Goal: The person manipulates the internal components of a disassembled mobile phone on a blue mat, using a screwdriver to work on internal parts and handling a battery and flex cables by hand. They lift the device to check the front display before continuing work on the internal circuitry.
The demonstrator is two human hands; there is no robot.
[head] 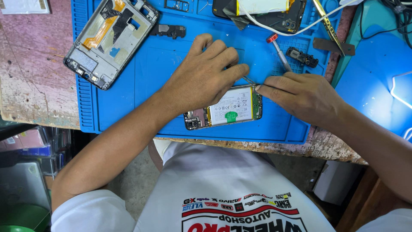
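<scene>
1. While an opened phone (223,109) with its white battery exposed lies on the blue repair mat (128,99), thin tweezers (248,79) are pinched by the left hand (206,71).
2. The phone's edge is pressed by the closed right hand (300,92); a red-capped screwdriver (279,50) lies just behind it.

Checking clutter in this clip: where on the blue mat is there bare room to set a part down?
Bare mat lies between the stripped frame and the left hand, and along the near edge left of the open phone. A smaller patch sits beyond the right hand, by the screwdriver. The far edge is crowded with a second phone, cable and small parts.
</scene>
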